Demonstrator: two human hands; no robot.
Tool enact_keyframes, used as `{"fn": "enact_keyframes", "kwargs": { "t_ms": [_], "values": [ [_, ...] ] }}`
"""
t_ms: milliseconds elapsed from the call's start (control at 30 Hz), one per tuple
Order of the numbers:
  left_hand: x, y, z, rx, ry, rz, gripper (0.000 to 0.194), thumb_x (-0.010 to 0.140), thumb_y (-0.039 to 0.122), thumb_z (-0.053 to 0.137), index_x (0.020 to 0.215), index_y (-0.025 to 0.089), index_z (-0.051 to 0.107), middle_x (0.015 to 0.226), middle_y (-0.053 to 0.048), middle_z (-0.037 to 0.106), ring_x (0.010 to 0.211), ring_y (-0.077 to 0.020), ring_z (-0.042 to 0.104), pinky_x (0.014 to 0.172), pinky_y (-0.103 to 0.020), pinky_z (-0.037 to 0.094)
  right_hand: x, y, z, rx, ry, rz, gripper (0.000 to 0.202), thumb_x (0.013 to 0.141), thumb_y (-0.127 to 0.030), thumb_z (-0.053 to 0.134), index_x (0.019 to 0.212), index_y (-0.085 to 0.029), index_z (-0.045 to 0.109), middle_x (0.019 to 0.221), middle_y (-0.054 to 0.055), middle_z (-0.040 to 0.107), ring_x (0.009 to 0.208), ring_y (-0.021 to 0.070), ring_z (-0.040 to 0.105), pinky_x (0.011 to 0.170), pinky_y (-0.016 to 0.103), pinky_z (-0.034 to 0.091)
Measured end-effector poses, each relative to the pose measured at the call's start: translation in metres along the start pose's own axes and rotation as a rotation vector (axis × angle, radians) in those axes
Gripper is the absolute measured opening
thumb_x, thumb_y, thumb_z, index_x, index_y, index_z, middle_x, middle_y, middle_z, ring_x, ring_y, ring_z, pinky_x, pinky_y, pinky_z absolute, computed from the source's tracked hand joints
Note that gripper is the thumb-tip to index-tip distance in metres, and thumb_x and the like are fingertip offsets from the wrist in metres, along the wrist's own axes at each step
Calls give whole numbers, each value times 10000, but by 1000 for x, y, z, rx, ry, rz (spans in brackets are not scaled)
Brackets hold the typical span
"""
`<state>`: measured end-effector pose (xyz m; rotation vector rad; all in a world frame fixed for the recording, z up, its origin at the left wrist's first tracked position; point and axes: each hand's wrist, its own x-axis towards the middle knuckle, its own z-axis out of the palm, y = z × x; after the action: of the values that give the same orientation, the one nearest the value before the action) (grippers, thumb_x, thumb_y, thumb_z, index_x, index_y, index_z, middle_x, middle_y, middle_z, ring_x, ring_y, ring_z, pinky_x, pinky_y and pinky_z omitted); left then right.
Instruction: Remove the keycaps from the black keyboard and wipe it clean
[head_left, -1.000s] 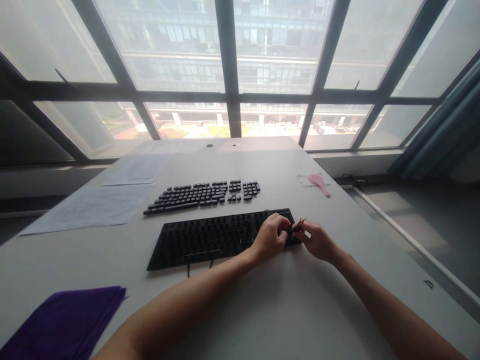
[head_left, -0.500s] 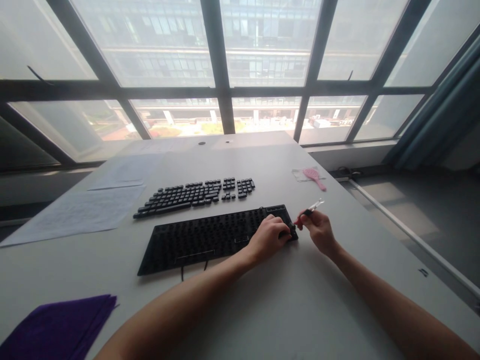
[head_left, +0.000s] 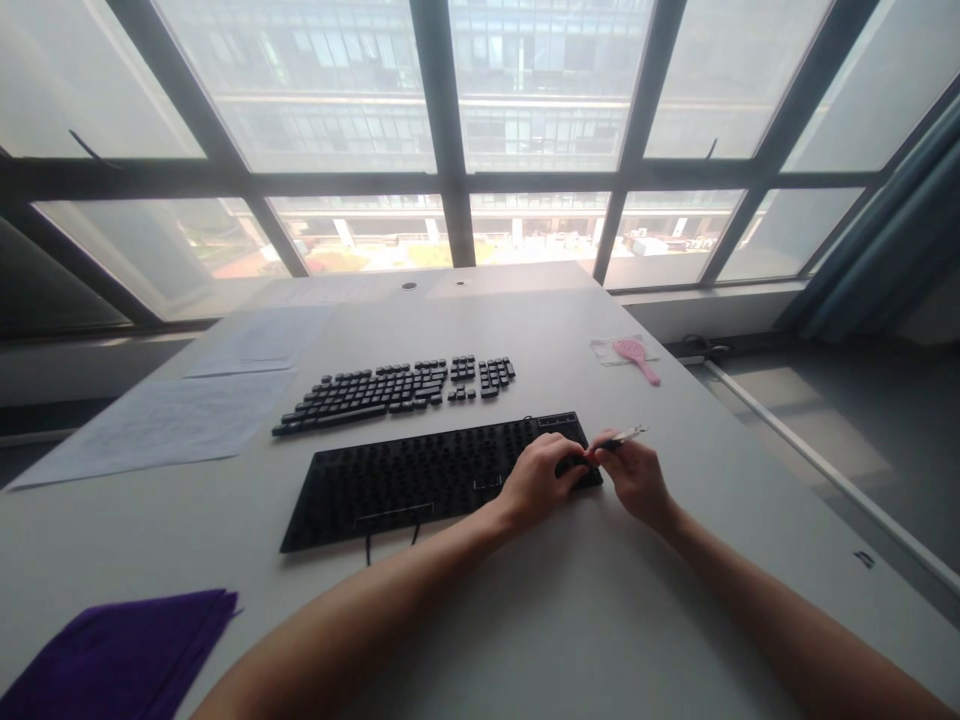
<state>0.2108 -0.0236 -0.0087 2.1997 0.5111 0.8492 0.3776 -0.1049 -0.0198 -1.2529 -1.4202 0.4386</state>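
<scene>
R hand (head_left: 634, 476) moved in to L hand (head_left: 541, 472) @ keyboard's (head_left: 405, 482) right end, gripping tool (head_left: 627, 438); L fingers curled, hold unclear. Tool slip cd scratch keyboard.

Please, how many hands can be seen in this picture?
2. The left hand is at the right end of the black keyboard base; the right hand, beside it, holds a slim tool.

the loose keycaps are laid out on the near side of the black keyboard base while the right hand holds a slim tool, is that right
Not quite: the head view shows the loose keycaps on the far side of the black keyboard base. The right hand does hold a slim tool.
</scene>
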Motion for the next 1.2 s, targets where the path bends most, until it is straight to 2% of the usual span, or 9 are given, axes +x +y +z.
{"fn": "enact_keyframes", "kwargs": {
  "t_ms": [167, 300, 433, 567, 700, 767, 867, 1033, 1200],
  "values": [
    [1, -1, 1, -12, 60, 15, 174, 803, 129, 744, 949, 198, 682, 945, -29, 685, 929, -193, 606, 850, -307, 474, -1, -5, 5, -215, 77, -90, 165, 949, -306, 549, 857, -200, 637, 845, 67, 671, 817, 219, 630, 779, 359, 491],
    [-2, 0, 2, 7, 96, -6, 263, 800, 107, 741, 1021, 199, 631, 951, -22, 672, 897, -184, 613, 822, -300, 489, -2, -5, 8, -173, 96, 67, 208, 958, -339, 541, 875, -195, 666, 826, 61, 709, 778, 213, 658, 740, 338, 499],
    [-3, 2, 1, 154, 1, 97, 222, 885, 122, 651, 1085, 215, 621, 998, -35, 654, 938, -191, 586, 842, -310, 485, 0, -5, 10, -34, 143, 197, 260, 936, -407, 568, 829, -184, 650, 764, 48, 698, 714, 202, 649, 666, 310, 507],
    [-2, 5, 3, 332, -44, 182, 168, 965, 159, 529, 1084, 209, 637, 1003, -52, 610, 920, -189, 555, 830, -313, 487, 3, -8, 11, 33, 184, 264, 293, 917, -442, 585, 781, -185, 624, 667, 25, 667, 606, 173, 600, 571, 277, 469],
    [-3, 7, 3, 378, -8, 181, 139, 913, 166, 616, 1045, 196, 649, 1098, -74, 575, 999, -213, 534, 874, -340, 490, 3, -8, 12, 66, 172, 276, 319, 917, -454, 586, 747, -186, 617, 613, 9, 633, 551, 151, 563, 527, 262, 427],
    [0, 7, -5, 341, -4, 144, 151, 871, 180, 680, 1019, 205, 659, 1098, -68, 591, 1011, -219, 536, 900, -356, 480, 3, -6, 13, 93, 168, 281, 334, 927, -463, 574, 748, -185, 621, 625, 14, 640, 558, 151, 570, 534, 264, 429],
    [16, -4, -35, 315, 44, 36, 136, 847, 203, 708, 978, 219, 673, 1023, -47, 646, 1000, -223, 556, 915, -368, 457, 2, -1, 13, 124, 158, 288, 348, 932, -477, 569, 762, -181, 633, 675, 34, 673, 585, 156, 589, 554, 270, 442],
    [57, -48, -89, 536, 111, -124, 98, 833, 199, 696, 928, 209, 719, 932, -41, 725, 918, -238, 591, 890, -370, 432, 2, 7, 14, 155, 135, 296, 375, 919, -516, 580, 769, -176, 638, 712, 48, 692, 599, 166, 613, 554, 275, 453],
    [73, -79, -97, 659, 36, -127, 34, 787, 203, 734, 814, 213, 751, 870, -69, 742, 911, -289, 563, 855, -407, 424, 2, 5, 13, 146, 129, 300, 387, 918, -523, 579, 772, -171, 645, 709, 44, 691, 611, 169, 623, 568, 273, 461]
  ]
}}
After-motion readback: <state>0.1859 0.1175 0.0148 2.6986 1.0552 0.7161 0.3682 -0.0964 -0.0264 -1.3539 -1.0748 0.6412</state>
